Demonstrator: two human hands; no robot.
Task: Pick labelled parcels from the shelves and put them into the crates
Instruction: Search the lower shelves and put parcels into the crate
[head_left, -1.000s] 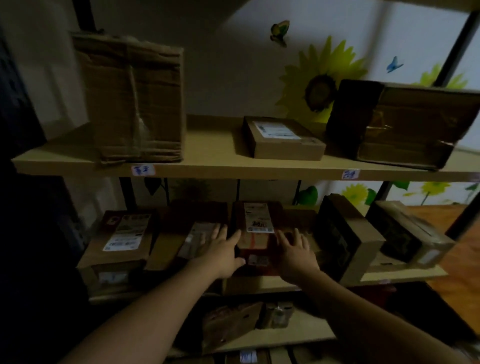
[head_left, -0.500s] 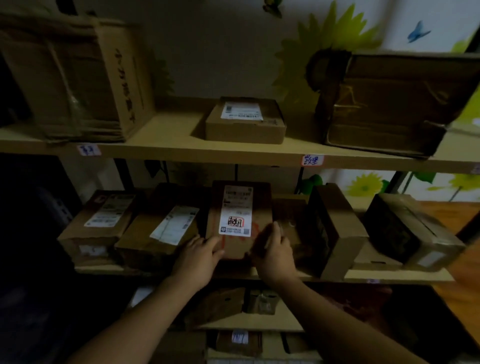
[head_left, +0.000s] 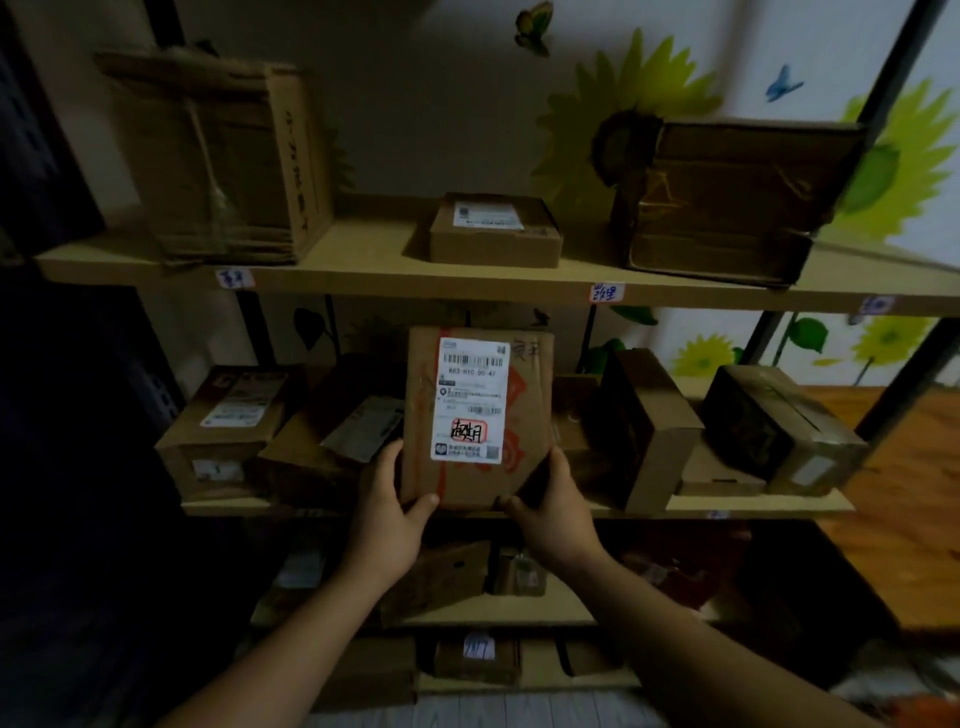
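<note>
1. At the middle shelf (head_left: 753, 503), front and centre, both hands have hold of a flat cardboard parcel (head_left: 524, 415) stood up on end, its white label (head_left: 471, 399) facing the camera.
2. The left hand (head_left: 390, 512) grips the lower left edge, thumb wrapped over the front corner. The right hand (head_left: 555, 506) clamps the lower right corner, thumb on the bottom edge.
3. It's a tight spot. Just left of the parcel there's a dark box with a tilted label (head_left: 332, 441), and further left a brown labelled box (head_left: 228, 426). On the right, a box stood on its side (head_left: 649, 426) sits close by, with a low flat box tucked behind it, and a dark taped box (head_left: 779, 428) further out.
4. The upper shelf (head_left: 374, 275) hangs right above the parcel's top edge. It carries a big worn carton (head_left: 223, 156), a small labelled box (head_left: 493, 228) and a crumpled dark carton (head_left: 727, 197).
5. Below the hands, the lower shelves hold more boxes, too dim to tell apart.
</note>
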